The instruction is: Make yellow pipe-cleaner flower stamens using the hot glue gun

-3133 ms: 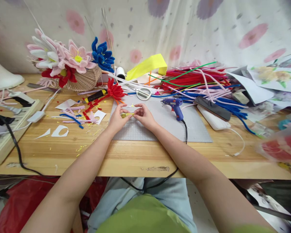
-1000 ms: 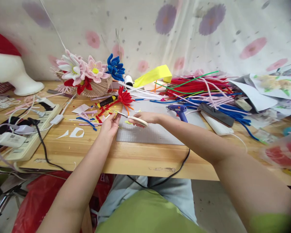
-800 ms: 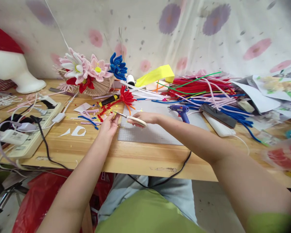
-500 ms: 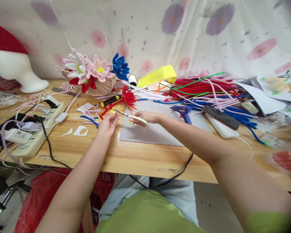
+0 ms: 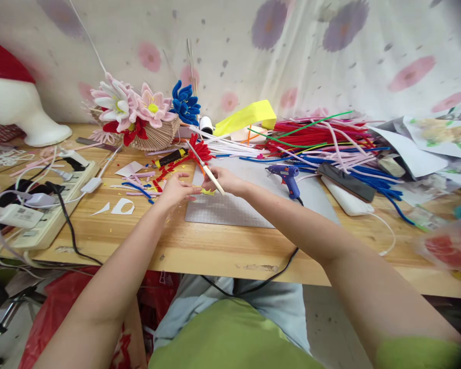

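My right hand (image 5: 225, 181) is closed around a pair of scissors (image 5: 214, 179) with cream handles, the blades pointing up and away to the left. A small yellow piece (image 5: 208, 191) shows just below the scissors, between my two hands. My left hand (image 5: 176, 189) has its thumb and a finger closed at the yellow piece's left end, with another finger held apart above. Its exact material is too small to make out. Behind the blades lies a red fuzzy flower (image 5: 200, 148), made of pipe cleaners. Both hands are above the left part of a grey cutting mat (image 5: 230, 212).
A purple glue gun (image 5: 288, 179) rests on the mat's right side. Pipe cleaners (image 5: 311, 136) and a yellow strip (image 5: 246, 118) lie behind. At left are a power strip (image 5: 71, 197), a cutter (image 5: 171, 157) and a flower basket (image 5: 159, 134). A phone (image 5: 346, 182) lies right.
My left hand has turned and moved right, its fingertips meeting the yellow piece by my right hand. The scissors have swung from pointing left to pointing up and away.
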The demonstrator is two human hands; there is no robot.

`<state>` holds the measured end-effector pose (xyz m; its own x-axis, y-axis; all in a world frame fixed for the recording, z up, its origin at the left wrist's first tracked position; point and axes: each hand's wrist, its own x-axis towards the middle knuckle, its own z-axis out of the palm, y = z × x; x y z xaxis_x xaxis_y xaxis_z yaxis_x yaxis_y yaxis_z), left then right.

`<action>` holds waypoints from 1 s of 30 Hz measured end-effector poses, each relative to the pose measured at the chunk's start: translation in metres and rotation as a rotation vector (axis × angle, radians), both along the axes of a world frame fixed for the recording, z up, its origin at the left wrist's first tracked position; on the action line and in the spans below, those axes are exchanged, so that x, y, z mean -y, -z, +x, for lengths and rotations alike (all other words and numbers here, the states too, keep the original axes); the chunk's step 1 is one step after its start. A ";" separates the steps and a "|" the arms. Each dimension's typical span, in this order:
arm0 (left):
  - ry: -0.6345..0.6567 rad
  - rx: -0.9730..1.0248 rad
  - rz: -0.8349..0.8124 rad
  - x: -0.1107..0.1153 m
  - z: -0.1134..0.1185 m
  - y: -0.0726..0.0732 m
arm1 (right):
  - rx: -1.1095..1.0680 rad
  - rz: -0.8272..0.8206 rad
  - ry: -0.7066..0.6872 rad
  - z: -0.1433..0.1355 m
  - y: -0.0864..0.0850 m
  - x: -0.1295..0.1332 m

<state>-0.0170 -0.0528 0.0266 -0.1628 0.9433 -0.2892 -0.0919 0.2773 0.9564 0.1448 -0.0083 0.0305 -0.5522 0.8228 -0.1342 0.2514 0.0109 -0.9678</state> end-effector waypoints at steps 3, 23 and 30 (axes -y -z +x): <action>0.002 -0.003 -0.015 -0.003 0.004 0.001 | 0.009 0.035 -0.012 0.001 0.005 -0.002; -0.080 0.243 0.005 0.003 0.014 0.015 | -0.146 -0.129 0.295 -0.002 0.006 0.007; -0.179 0.219 0.029 0.001 0.013 0.012 | -0.119 -0.077 0.124 0.010 0.003 0.005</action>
<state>-0.0042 -0.0539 0.0144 -0.2637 0.9139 -0.3088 -0.3424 0.2106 0.9156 0.1545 -0.0137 0.0270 -0.4628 0.8755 -0.1392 0.1299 -0.0884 -0.9876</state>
